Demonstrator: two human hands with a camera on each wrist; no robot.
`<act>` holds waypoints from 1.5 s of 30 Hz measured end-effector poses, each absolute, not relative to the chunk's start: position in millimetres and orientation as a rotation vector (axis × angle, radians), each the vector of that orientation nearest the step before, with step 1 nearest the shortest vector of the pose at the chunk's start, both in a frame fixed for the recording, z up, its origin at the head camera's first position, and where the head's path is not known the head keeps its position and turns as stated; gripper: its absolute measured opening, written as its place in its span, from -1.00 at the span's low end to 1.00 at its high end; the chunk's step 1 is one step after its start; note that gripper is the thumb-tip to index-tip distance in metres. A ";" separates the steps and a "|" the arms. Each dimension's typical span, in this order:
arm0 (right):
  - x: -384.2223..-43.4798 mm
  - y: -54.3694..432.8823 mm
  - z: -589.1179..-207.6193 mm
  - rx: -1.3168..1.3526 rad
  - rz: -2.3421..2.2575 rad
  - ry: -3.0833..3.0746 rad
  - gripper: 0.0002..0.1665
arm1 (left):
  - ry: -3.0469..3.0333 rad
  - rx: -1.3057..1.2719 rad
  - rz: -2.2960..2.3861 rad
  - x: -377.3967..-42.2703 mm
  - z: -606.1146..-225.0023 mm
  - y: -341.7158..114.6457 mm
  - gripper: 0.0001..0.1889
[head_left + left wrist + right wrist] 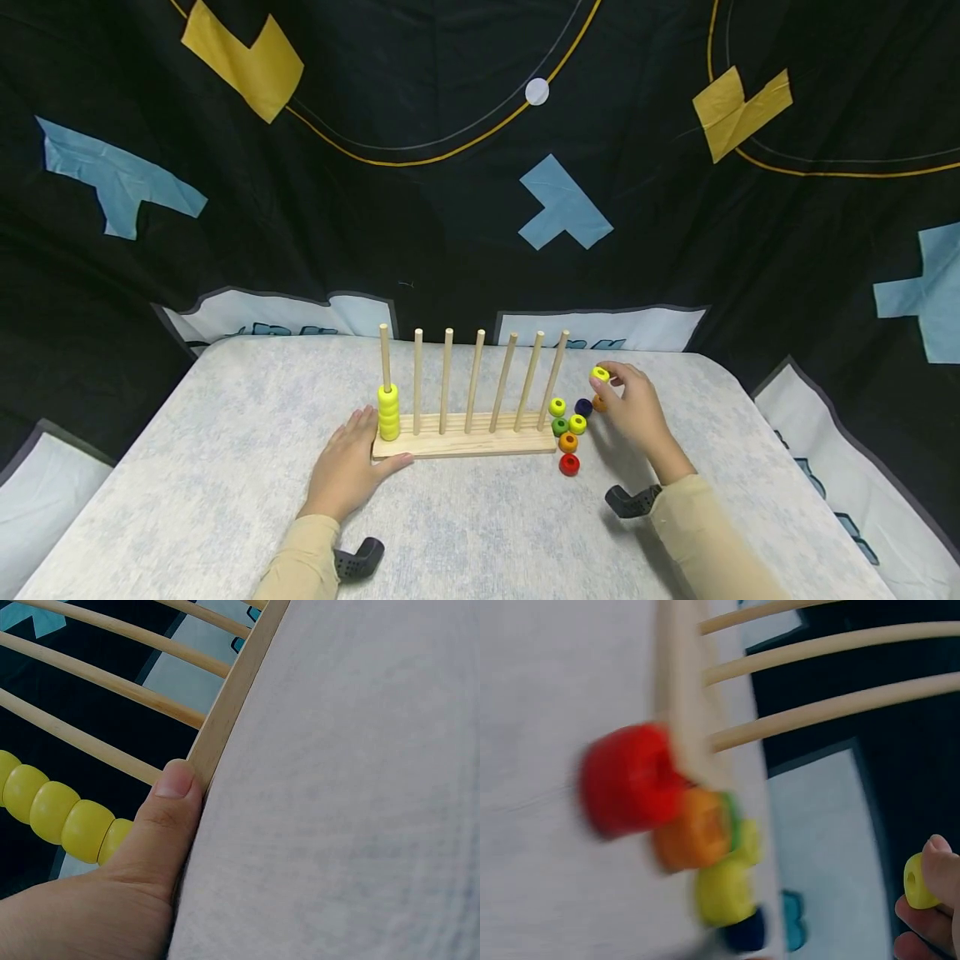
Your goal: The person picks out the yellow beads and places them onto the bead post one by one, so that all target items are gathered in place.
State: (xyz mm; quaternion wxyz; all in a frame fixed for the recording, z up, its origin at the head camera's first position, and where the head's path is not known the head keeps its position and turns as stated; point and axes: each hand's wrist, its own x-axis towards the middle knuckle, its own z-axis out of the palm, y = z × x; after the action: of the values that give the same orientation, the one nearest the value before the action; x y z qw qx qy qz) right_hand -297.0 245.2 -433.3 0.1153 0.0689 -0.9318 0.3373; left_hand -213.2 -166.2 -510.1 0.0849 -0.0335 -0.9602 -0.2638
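Observation:
A wooden peg rack (465, 446) with several upright pegs stands on the table. Yellow beads (388, 414) are stacked on its leftmost peg. My left hand (345, 467) rests against the rack's left end, its thumb (161, 825) extended along the front edge; the left wrist view hides the other fingers. Right of the rack, my right hand (636, 412) pinches a yellow bead (601, 373) between thumb and fingers, above the table. The right wrist view shows that held bead (915, 881) at its right edge, hole visible.
Loose beads lie by the rack's right end: red (569, 464), orange (567, 442), green (560, 427), dark blue (583, 407), yellow (577, 424), another yellow (557, 407), and another orange (599, 403) partly hidden by the right hand. A dark patterned curtain (450, 233) hangs behind the table (225, 433).

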 end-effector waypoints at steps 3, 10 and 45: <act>-303.0 238.1 -414.5 0.216 0.965 -2.748 -0.51 | -2.867 -0.100 -0.789 -213.6 -509.5 -166.5 0.11; -317.1 224.6 -384.8 0.301 0.962 -2.707 -0.54 | -2.868 -0.095 -0.802 -213.3 -509.0 -166.4 0.11; -300.4 77.2 -296.5 0.841 0.973 -2.521 -0.56 | -2.857 -0.098 -0.784 -212.8 -512.4 -167.3 0.16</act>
State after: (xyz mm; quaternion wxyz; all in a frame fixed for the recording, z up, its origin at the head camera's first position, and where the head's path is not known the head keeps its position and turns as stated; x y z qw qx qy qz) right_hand -300.4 77.2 -296.5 0.1551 0.2936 -0.8801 0.3395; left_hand -212.8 -167.3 -512.4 0.0884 -0.0329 -0.9600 -0.2636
